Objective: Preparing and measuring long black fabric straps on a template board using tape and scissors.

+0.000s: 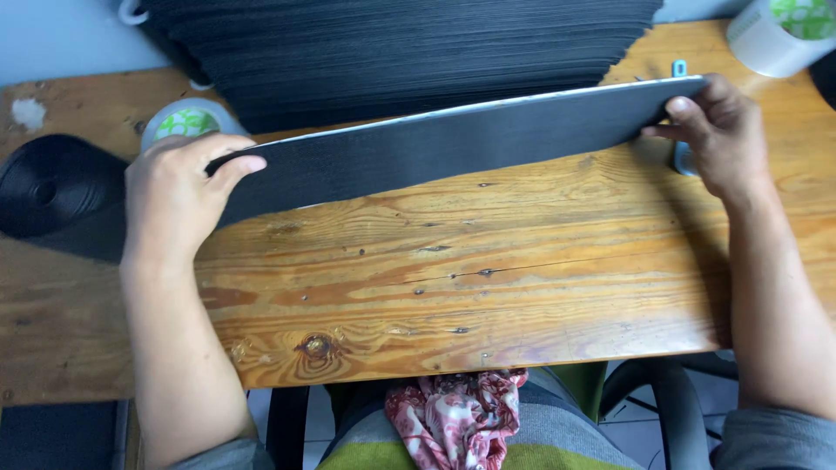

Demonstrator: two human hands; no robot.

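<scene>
Head view: my left hand (178, 196) and right hand (718, 130) each pinch an end of the long, flat black textured strip (453, 144), thumbs on top, holding it just above the worn wooden worktop (488, 287) near its far edge, before the tall stack of black strips (401, 52). I judge I am mid-handling one strip; the worktop's near half lies open, with white tape rolls (187, 122) at the far corners.
</scene>
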